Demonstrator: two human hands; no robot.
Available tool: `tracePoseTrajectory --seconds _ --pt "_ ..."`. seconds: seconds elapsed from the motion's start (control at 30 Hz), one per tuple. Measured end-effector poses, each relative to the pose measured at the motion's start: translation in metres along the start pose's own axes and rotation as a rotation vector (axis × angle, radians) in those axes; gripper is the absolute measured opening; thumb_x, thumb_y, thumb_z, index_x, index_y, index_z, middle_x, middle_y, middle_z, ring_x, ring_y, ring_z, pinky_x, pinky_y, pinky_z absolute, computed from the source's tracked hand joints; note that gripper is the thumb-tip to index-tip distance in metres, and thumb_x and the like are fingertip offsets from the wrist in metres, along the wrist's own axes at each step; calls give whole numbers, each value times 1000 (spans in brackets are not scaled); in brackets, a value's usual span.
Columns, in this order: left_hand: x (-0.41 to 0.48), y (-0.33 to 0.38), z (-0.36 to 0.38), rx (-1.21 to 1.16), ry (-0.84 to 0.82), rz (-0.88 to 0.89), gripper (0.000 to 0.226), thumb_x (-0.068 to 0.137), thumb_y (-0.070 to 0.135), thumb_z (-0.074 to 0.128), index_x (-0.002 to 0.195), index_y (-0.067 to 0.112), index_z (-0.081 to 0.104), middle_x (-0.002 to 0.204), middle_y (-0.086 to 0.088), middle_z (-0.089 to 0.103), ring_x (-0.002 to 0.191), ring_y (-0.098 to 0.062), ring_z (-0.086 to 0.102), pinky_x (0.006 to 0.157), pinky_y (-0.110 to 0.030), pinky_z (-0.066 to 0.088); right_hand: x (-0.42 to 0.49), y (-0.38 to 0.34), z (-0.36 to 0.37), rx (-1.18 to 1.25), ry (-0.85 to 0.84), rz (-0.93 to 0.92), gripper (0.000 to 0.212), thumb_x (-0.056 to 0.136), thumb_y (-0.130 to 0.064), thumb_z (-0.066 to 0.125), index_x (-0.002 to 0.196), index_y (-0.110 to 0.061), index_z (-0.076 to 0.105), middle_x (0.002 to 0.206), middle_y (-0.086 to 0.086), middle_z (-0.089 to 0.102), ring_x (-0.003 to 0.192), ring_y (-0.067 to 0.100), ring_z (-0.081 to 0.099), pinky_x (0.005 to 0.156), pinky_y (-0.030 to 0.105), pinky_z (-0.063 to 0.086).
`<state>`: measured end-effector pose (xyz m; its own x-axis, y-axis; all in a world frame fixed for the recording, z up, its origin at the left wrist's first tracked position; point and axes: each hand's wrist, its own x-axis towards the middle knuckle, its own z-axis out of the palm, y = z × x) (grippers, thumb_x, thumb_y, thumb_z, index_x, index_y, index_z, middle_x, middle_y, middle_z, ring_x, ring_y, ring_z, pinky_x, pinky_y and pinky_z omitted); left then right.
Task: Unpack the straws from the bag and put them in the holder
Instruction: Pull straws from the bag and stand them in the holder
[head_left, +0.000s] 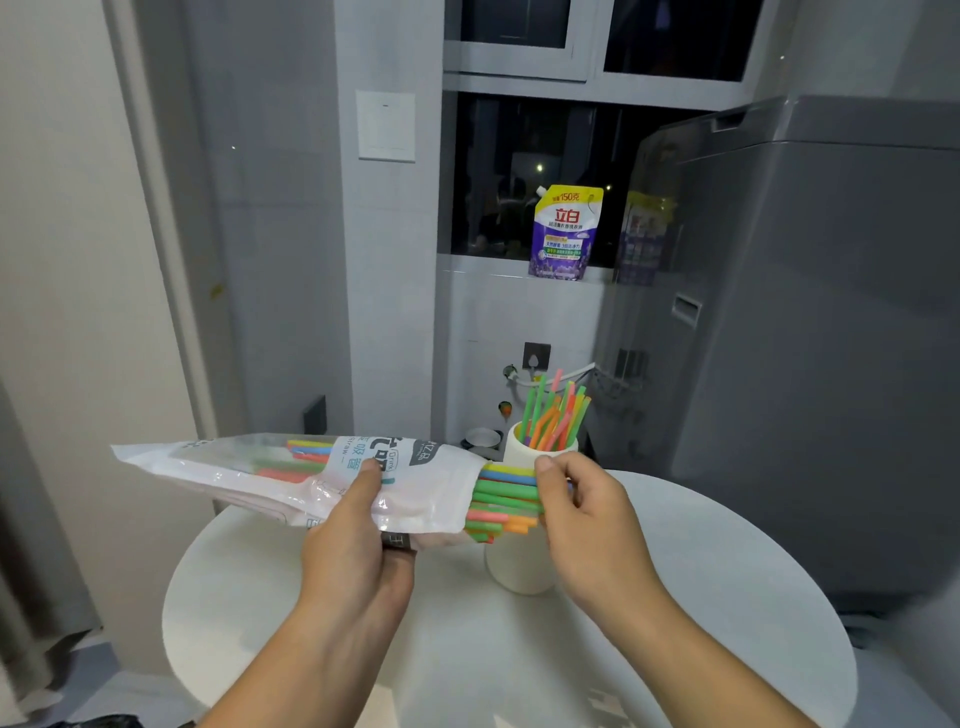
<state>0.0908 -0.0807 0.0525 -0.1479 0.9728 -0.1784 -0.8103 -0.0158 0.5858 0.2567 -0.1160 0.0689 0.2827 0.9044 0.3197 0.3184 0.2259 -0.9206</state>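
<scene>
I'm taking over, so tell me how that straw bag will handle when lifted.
Probably floppy: the straw bag is thin glossy film, stiffened only by the straws inside. Likely light, since the left hand holds it level. Possibly slippery.

A round white table (675, 597) occupies the foreground. A purple pouch (567, 234) stands upright on the sill of a dark window (519, 171), near a grey washing machine (831, 364) at the right. A white switch (385, 126) is mounted left of the window, and a socket (536, 357) sits below the sill.
</scene>
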Motion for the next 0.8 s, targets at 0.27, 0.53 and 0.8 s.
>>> tracePoseTrajectory --seconds 0.27,0.53,0.8 --pt "2 -3 -1 12 -2 -10 38 100 17 64 139 15 62 128 -8 75 118 -30 71 109 -63 48 -6 -9 3 80 -19 18 28 99 -32 60 78 -13 67 66 -8 72 60 4 67 60 24 51" --pt "2 -2 -1 -2 10 -11 42 101 19 64 142 14 59 130 -11 73 121 -34 69 110 -66 44 0 -10 -2 368 115 212 35 97 -34 64 65 -21 61 47 -4 33 42 13 26 44 24 23" --pt "-2 -4 3 -11 -1 -23 39 101 14 64 139 15 61 129 -9 74 119 -30 70 109 -62 47 -1 -15 -3 242 103 86 36 89 -46 67 65 -20 63 48 -13 48 43 6 40 54 27 31"
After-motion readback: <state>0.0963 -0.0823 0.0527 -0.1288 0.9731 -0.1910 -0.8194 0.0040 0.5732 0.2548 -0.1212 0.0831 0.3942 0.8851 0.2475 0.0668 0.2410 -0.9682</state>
